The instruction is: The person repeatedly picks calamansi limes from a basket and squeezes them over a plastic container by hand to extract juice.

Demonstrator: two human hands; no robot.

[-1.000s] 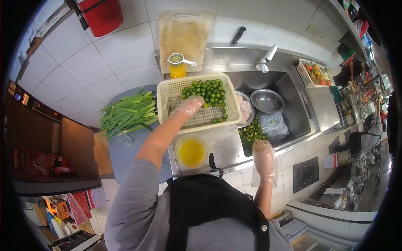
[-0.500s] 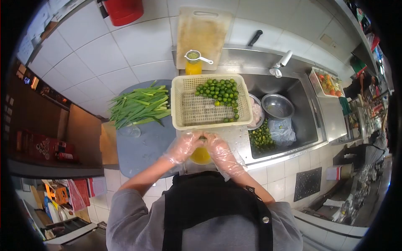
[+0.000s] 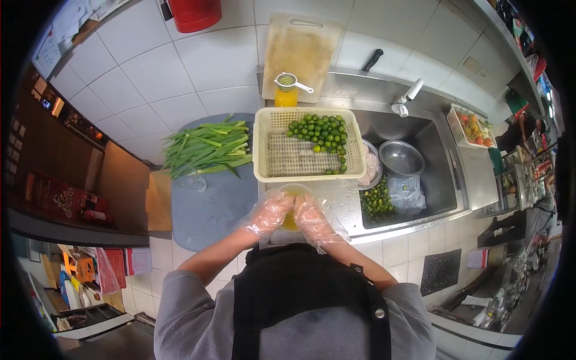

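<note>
Both my hands wear loose clear plastic gloves and meet fingertip to fingertip over a round tub (image 3: 297, 189) with yellow juice (image 3: 290, 224) in it. My left hand (image 3: 270, 213) is closed, its fingers pressed together on the left side of the tub. Mirroring it from the right, my right hand (image 3: 310, 216) is closed too. What lies between the fingertips is hidden by the fingers and gloves. Just beyond my hands stands a cream plastic basket (image 3: 261, 174) with small green limes (image 3: 324, 131) heaped toward its right side.
Left of the basket, long green leaves (image 3: 210, 147) lie on a grey board (image 3: 195, 222). A small strainer (image 3: 287, 80) rests atop a container of orange juice (image 3: 286, 98). The sink (image 3: 441, 171) at right holds a metal bowl (image 3: 401, 157), a plastic bag (image 3: 405, 192) and squeezed lime halves (image 3: 377, 201).
My hands have come slightly lower and nearer together over the tub. The green bit visible between my fingertips before is now hidden. The whole view has shifted a little.
</note>
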